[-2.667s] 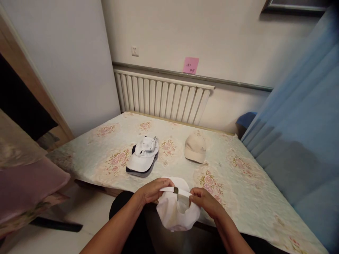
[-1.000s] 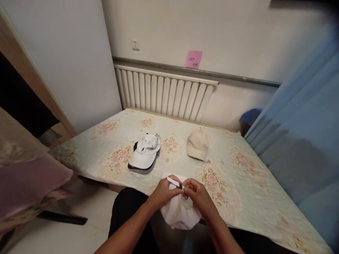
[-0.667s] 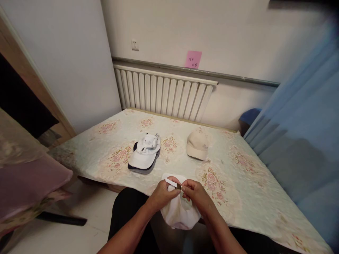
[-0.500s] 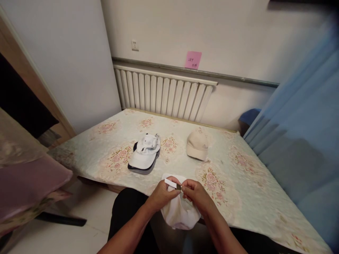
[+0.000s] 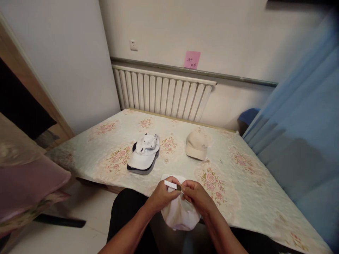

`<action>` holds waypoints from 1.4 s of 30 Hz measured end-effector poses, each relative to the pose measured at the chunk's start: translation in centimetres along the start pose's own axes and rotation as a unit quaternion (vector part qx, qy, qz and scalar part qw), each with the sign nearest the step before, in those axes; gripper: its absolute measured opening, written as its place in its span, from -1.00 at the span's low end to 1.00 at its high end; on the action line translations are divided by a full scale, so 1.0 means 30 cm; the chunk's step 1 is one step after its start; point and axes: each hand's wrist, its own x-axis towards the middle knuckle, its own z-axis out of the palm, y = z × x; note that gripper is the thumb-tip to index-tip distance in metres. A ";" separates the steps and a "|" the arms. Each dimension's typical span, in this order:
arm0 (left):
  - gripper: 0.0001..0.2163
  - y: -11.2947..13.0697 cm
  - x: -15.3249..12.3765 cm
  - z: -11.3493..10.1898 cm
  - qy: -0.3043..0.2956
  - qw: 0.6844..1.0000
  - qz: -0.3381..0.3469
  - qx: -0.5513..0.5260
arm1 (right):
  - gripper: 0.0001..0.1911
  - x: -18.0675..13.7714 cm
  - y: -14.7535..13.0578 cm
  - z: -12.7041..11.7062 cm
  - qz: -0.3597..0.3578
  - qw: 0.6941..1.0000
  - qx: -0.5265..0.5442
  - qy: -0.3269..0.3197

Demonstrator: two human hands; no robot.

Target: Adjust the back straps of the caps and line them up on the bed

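I hold a white cap (image 5: pixel 178 216) over the near edge of the bed, its back towards me. My left hand (image 5: pixel 162 194) pinches the cap's white adjusting strap (image 5: pixel 170 184), whose free end sticks out to the left. My right hand (image 5: pixel 196 195) pinches the strap at its small metal buckle (image 5: pixel 179 187). Both hands are closed and nearly touch each other. Farther off on the bed lie a stack of caps with a white one on top (image 5: pixel 144 154) and a single beige cap (image 5: pixel 196 146).
The bed has a pale floral cover (image 5: pixel 238 176). A white radiator (image 5: pixel 161 93) runs along the far wall under a pink note (image 5: pixel 192 59). A blue curtain (image 5: pixel 299 120) hangs at the right. Pink and beige pillows (image 5: pixel 23 176) lie at the left.
My hands have come together at the strap's buckle, and the strap's free end now sticks out left of my left hand. The caps on the bed have not moved.
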 end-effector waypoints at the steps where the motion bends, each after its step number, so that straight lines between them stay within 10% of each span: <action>1: -0.87 0.002 -0.001 0.002 0.001 1.000 -0.001 0.000 | -0.86 0.001 0.002 0.001 -0.003 1.000 0.009 -0.004; 42: -0.79 0.014 -0.011 -0.020 -0.037 0.996 -0.030 -0.081 | -0.84 -0.003 0.007 -0.001 -0.017 0.998 0.036 -0.057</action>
